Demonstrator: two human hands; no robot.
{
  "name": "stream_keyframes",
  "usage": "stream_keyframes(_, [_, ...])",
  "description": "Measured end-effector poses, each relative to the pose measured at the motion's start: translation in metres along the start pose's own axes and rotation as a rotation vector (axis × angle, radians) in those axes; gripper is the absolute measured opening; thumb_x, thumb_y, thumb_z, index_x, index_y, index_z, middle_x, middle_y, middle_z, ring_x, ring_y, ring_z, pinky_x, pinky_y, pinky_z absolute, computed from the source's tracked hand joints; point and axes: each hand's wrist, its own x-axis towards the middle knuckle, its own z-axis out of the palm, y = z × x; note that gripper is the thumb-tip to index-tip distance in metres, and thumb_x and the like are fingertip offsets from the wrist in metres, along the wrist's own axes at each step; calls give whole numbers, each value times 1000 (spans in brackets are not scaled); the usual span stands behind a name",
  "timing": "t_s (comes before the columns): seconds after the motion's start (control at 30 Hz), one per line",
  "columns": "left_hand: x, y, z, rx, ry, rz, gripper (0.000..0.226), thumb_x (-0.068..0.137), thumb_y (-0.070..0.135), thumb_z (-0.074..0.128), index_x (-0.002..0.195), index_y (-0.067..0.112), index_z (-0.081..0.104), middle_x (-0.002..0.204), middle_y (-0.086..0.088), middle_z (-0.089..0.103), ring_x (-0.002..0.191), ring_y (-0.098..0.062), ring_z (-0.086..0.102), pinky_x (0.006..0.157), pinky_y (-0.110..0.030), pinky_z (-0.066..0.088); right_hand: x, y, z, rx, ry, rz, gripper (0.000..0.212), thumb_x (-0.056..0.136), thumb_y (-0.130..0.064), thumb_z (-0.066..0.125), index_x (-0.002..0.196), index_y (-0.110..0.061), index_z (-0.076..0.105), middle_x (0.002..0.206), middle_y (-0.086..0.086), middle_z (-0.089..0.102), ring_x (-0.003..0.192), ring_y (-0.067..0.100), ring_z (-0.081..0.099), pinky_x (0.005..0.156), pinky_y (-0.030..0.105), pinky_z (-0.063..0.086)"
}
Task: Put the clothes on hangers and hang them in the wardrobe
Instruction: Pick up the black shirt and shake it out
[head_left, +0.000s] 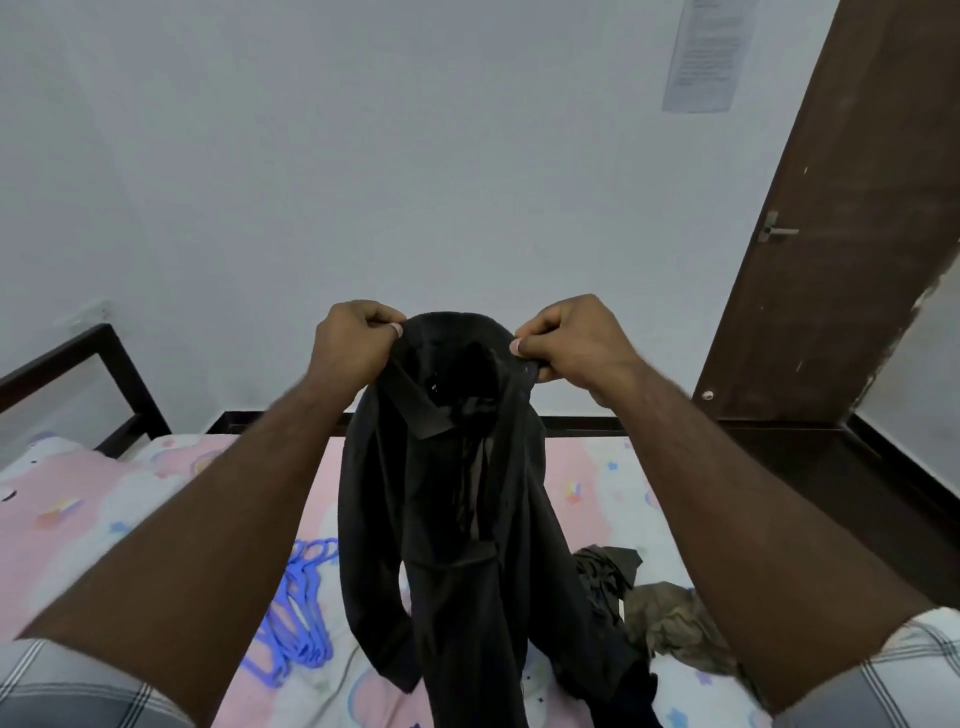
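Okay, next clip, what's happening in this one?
A person stands over a bed and holds up a black collared shirt with both hands. The left hand and the right hand each pinch the fabric near the collar, so the shirt hangs down above the patterned sheet. It is not on a hanger yet: a bunch of blue hangers lies on the bed to the left, and an olive garment lies crumpled to the right.

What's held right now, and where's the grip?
A black shirt, held up over the bed. The left hand and right hand each pinch the top at the collar, one on either side, and the rest hangs down.
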Motion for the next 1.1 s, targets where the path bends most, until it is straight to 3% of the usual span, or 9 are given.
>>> stream_keyframes(0.2, [2, 24, 35, -294, -241, -83, 14, 90, 4, 67, 96, 11, 77, 92, -7, 77, 86, -16, 73, 66, -22, 56, 21, 2, 26, 89, 7, -4, 9, 80, -5, 79, 85, -9, 74, 81, 8, 73, 63, 14, 72, 57, 25, 59])
stream_keyframes(0.43, [8, 41, 57, -445, -439, -106, 20, 92, 13, 72, 110, 5, 73, 101, -9, 77, 93, -17, 74, 73, -23, 58, 49, 6, 28, 160, -49, -47, 11, 84, -5, 71, 91, -13, 70, 81, 7, 74, 75, 18, 74, 63, 29, 62])
stream_keyframes(0.53, [15, 37, 59, -419, -398, -123, 26, 83, 8, 79, 108, 5, 73, 98, -13, 76, 90, -20, 74, 77, -28, 60, 56, 9, 24, 224, -188, -15, 19, 86, 2, 61, 99, -10, 67, 89, 12, 75, 85, 26, 75, 76, 36, 63])
stream_keyframes(0.63, [24, 30, 60, -324, -307, -128, 23, 81, 1, 79, 103, 4, 74, 95, -15, 76, 88, -22, 73, 79, -29, 60, 62, 13, 16, 297, -278, 17, 21, 88, 7, 59, 104, -5, 66, 94, 16, 74, 84, 25, 75, 79, 34, 62])
stream_keyframes(0.7, [30, 26, 58, -292, -255, -125, 18, 81, -2, 75, 97, 7, 76, 91, -10, 77, 86, -19, 74, 79, -29, 60, 73, 26, 6, 248, -144, 41, 14, 87, 4, 63, 97, -5, 69, 93, 18, 74, 75, 20, 74, 73, 30, 62])
stream_keyframes(0.8, [37, 24, 52, -313, -208, -125, 17, 82, -2, 72, 95, 9, 78, 90, -6, 78, 84, -18, 74, 80, -31, 60, 88, 63, -9, -41, 94, 77, 15, 83, -4, 68, 80, -18, 73, 80, 1, 75, 63, 11, 69, 68, 27, 56])
stream_keyframes(0.93, [47, 21, 40, -347, -210, -124, 17, 84, -2, 71, 97, 8, 77, 92, -6, 78, 82, -16, 73, 77, -28, 60, 85, 96, 0, -145, 10, 139, 13, 85, -11, 75, 92, -21, 79, 85, -9, 74, 78, 4, 66, 71, 20, 50])
stream_keyframes(1.03, [53, 18, 32, -357, -224, -113, 17, 84, -1, 71, 97, 8, 78, 92, -5, 78, 80, -13, 72, 74, -27, 59, 82, 95, 19, -118, -4, 127, 18, 84, -20, 80, 102, -19, 78, 95, -6, 75, 92, 9, 69, 81, 26, 56])
stream_keyframes(1.1, [57, 15, 26, -367, -234, -109, 18, 84, -1, 71, 98, 8, 77, 94, -6, 78, 81, -14, 72, 75, -27, 59, 83, 91, 30, -152, 22, 114, 22, 84, -21, 80, 105, -17, 77, 96, -5, 74, 92, 10, 68, 79, 26, 54])
